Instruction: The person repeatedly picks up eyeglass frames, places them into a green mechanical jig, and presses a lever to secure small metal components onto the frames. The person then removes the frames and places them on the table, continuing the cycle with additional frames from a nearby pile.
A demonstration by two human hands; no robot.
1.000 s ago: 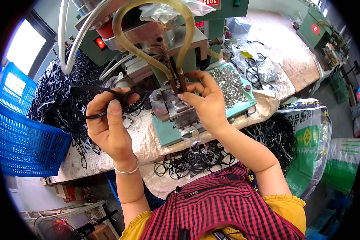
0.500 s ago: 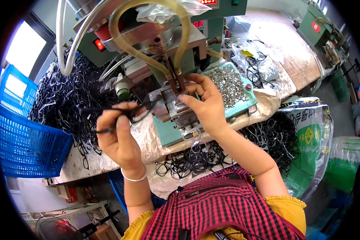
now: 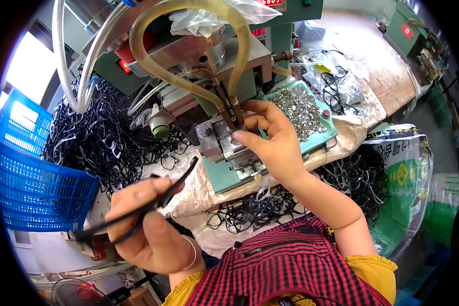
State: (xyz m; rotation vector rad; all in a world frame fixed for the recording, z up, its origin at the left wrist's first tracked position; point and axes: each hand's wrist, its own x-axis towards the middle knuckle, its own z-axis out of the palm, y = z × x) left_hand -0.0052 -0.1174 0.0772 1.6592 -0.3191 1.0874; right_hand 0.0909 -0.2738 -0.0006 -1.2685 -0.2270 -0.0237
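My left hand (image 3: 148, 232) is low at the left, closed on a black glasses frame piece (image 3: 137, 209) whose thin arm points up toward the machine. My right hand (image 3: 270, 140) reaches onto the metal fixture (image 3: 224, 140) of a green bench machine (image 3: 204, 66), fingertips pinched at the block under two copper rods; whether a small part sits between them is hidden. A teal tray (image 3: 319, 135) of small silvery metal parts lies just right of that hand.
A heap of black frames (image 3: 107, 148) covers the bench at left, beside a blue plastic basket (image 3: 33, 191). More black frames (image 3: 362, 176) lie in a sack at right and on my lap edge. Yellowish hoses (image 3: 188, 86) loop over the machine.
My left hand has pulled back from the machine, down and toward me, carrying the black frame piece. My right hand stays at the fixture.
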